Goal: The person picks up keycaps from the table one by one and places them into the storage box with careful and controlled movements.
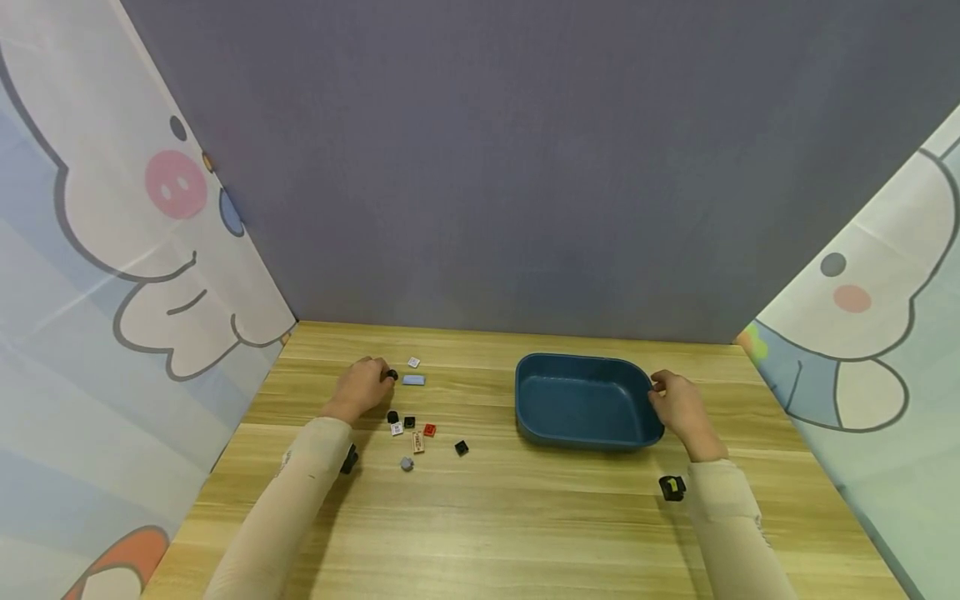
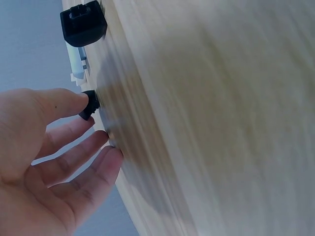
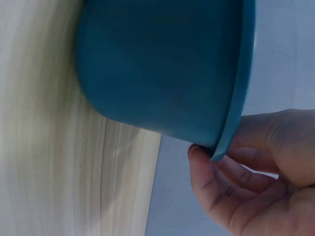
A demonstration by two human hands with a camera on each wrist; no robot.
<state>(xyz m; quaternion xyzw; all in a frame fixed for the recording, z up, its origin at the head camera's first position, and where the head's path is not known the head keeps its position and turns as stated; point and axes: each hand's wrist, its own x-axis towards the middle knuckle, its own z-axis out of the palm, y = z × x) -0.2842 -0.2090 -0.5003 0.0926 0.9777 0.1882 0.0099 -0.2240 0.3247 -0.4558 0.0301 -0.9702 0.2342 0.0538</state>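
Observation:
My left hand (image 1: 360,388) is at the left of the table and pinches a small black keycap (image 2: 89,104) between thumb and index finger. The other fingertips reach down to the tabletop. Just right of that hand lie a pale blue long keycap (image 1: 414,380) and a white keycap (image 1: 414,362). My right hand (image 1: 677,407) grips the right rim of a dark blue plastic basin (image 1: 592,444), its fingers curled at the edge. Nothing shows inside the basin, which rests on the table.
Nearer me lie a red keycap (image 1: 430,430), a beige keycap (image 1: 418,442), a grey keycap (image 1: 407,463) and several black and white ones, including a black keycap (image 1: 462,447) off to the right. A grey wall (image 1: 480,208) stands behind the wooden table (image 1: 525,517); printed cloths flank both sides.

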